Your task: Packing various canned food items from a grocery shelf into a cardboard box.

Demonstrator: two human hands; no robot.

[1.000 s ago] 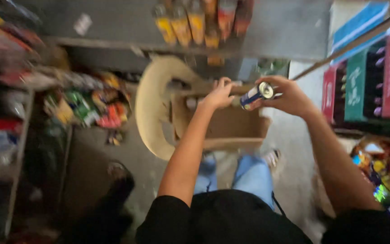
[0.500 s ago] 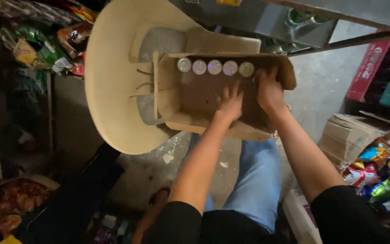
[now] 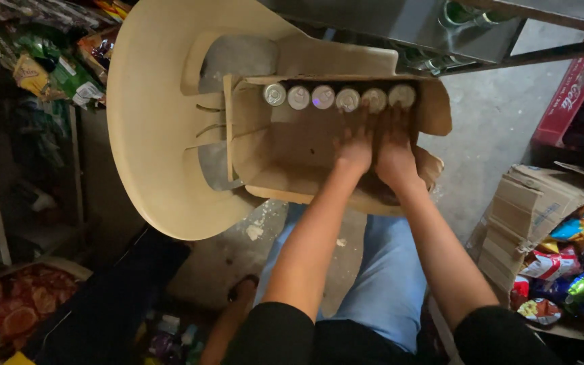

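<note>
While both hands sit inside the cardboard box (image 3: pixel 285 152), I read it like this: left hand (image 3: pixel 354 150) and right hand (image 3: pixel 395 154) lie side by side, fingers spread flat and reaching toward 12 o'clock, tips at or just short of the cans (image 3: pixel 338 98). Can't tell if either hand actually grips one; nothing is visibly enclosed. Six cans stand upright in one row along the far wall, tops up, probably packed tight so they don't tip. Box rests on the seat of a beige plastic chair (image 3: pixel 150 135), which keeps it at working height. At 3 o'clock, a second carton (image 3: pixel 528 203) with snack packets (image 3: pixel 576 270); more packets (image 3: pixel 49 67) at 10 o'clock. Red crate (image 3: pixel 569 94) at 2 o'clock.
</note>
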